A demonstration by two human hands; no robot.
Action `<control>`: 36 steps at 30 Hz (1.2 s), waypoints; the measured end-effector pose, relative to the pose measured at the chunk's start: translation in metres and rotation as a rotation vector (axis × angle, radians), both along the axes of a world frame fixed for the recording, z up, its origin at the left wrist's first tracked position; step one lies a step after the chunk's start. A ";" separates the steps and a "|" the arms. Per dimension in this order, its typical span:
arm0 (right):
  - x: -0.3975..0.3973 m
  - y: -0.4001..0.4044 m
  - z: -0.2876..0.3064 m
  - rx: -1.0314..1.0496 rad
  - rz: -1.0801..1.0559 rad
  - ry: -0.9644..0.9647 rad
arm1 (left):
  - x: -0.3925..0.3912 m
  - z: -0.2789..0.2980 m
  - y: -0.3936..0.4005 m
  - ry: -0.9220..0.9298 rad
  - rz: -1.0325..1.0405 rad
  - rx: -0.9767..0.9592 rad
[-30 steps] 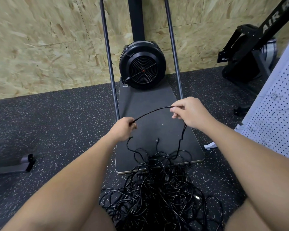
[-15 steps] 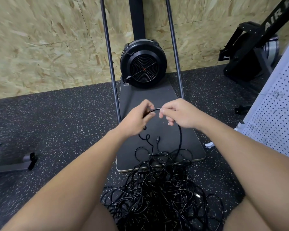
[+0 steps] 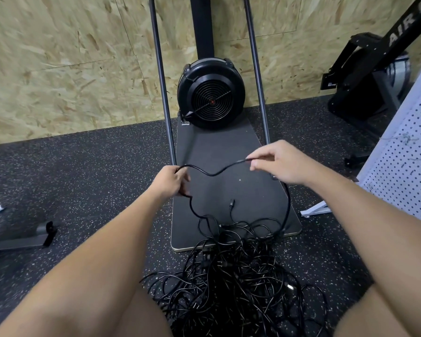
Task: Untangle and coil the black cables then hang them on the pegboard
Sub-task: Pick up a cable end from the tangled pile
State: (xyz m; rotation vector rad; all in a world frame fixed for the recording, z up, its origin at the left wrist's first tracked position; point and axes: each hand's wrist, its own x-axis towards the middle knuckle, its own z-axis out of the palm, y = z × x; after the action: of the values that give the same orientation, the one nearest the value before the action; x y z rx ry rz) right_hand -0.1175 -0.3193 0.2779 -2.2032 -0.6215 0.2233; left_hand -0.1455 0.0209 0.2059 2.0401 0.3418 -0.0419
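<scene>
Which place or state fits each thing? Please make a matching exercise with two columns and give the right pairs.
1. left hand
2. cable pile
3. pegboard
4. fan

A. white, at the right edge
B. tangled on the floor
C. round, by the wooden wall
D. gripping a black cable

Pairs: 1-D, 2-B, 3-A, 4-C

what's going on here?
A person is working one black cable out of the tangled pile on the floor. The left hand grips it and the right hand pinches it, a wavy stretch between them. Nothing looks coiled yet; the pegboard stands at right.
</scene>
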 end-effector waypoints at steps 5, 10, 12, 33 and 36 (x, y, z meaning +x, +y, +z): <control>0.000 0.011 -0.015 -0.096 0.073 0.066 | -0.002 0.033 -0.039 -0.136 -0.112 0.168; -0.010 0.034 -0.013 0.003 0.147 0.088 | -0.013 0.061 -0.095 -0.348 -0.310 0.342; -0.012 0.032 -0.005 0.032 0.143 0.095 | -0.011 0.054 -0.098 -0.387 -0.288 0.402; 0.006 0.001 -0.008 -0.117 -0.102 -0.022 | 0.006 0.020 -0.014 -0.027 0.038 0.247; 0.002 0.007 -0.014 -0.136 0.054 0.096 | 0.005 0.046 -0.051 -0.103 -0.031 0.223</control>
State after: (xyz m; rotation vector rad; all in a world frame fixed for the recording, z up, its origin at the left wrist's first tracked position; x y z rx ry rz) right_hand -0.1155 -0.3126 0.2637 -2.2921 -0.6294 0.4076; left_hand -0.1401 -0.0301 0.2519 2.2589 0.2595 0.0857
